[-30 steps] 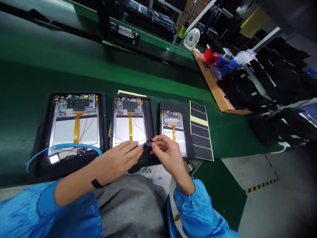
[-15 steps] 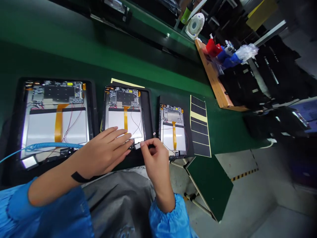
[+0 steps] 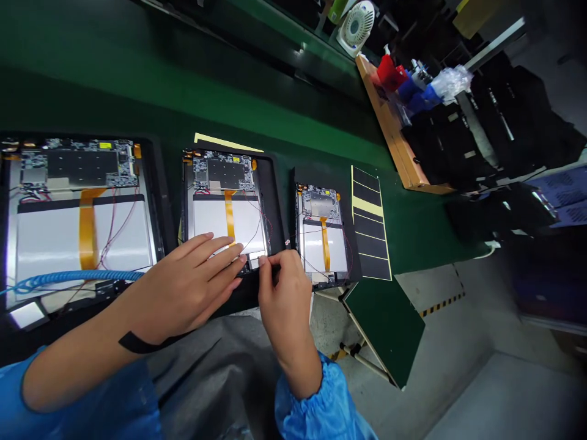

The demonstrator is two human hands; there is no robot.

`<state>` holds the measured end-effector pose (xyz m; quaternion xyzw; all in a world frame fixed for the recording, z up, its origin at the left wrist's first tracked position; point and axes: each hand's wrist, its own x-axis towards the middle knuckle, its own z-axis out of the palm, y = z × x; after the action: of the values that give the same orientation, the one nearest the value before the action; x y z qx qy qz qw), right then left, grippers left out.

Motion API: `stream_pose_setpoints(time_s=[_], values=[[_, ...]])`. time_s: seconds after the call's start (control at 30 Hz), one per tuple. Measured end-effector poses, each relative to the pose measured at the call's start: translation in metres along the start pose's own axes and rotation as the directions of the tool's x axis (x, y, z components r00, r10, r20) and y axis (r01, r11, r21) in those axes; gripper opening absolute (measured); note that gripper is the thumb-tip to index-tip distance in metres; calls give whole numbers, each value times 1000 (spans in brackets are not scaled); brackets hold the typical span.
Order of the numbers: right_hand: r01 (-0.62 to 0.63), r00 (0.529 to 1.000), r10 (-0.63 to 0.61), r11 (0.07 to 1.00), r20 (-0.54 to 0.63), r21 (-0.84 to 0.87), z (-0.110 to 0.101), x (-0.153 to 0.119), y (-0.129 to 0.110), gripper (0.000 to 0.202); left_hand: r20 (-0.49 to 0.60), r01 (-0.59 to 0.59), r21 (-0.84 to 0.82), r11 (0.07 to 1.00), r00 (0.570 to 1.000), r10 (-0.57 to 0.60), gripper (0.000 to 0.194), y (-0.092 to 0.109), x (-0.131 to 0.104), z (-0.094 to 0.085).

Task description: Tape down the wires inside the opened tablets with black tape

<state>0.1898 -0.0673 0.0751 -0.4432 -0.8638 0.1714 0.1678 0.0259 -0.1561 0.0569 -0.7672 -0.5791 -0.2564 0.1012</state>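
Three opened tablets lie in a row with their circuit boards and silver batteries showing. My left hand (image 3: 195, 284) rests flat with fingers stretched over the lower part of the middle tablet (image 3: 215, 214). At that tablet's lower right corner, my right hand (image 3: 287, 296) pinches the edge of a small white-faced rectangular part (image 3: 255, 259) between thumb and forefinger. The part lies against the corner, close to my left fingertips. A thin wire with a small pale end (image 3: 287, 242) sticks out just above my right hand. My left hand hides the tablet's lower left area.
The left tablet (image 3: 119, 226) has a blue coiled cord (image 3: 87, 275) across it. To the right lie another tablet (image 3: 337, 244) and a sheet of black adhesive strips (image 3: 369, 241). Further off are a wooden board edge (image 3: 389, 140), a small fan (image 3: 356, 27) and black items (image 3: 452, 143).
The white-faced part has turned from a tilted position to lie more in line with the tablet's lower edge. Both hands stay at the middle tablet. The view has shifted slightly.
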Motion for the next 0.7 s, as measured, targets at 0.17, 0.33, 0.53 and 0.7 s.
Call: stream_pose_setpoints(time_s=[0.17,0.33,0.53,0.7], values=[[42,995,-13,952,98,-304,-5,4,-7,14,6,-2,-3,1000,1000,2,28,0,3,-4],[217,975,-174,881,139,-421,-7,7,-1,19,1,-13,14,1000,1000,13,29,1,4,-3],[334,940,-334,851,73,-406,-5,8,8,20,-4,-37,40,999,999,37,28,1,5,-3],[323,943,-332,907,12,-271,-3,6,15,30,-70,58,115,992,996,-50,26,16,4,-7]])
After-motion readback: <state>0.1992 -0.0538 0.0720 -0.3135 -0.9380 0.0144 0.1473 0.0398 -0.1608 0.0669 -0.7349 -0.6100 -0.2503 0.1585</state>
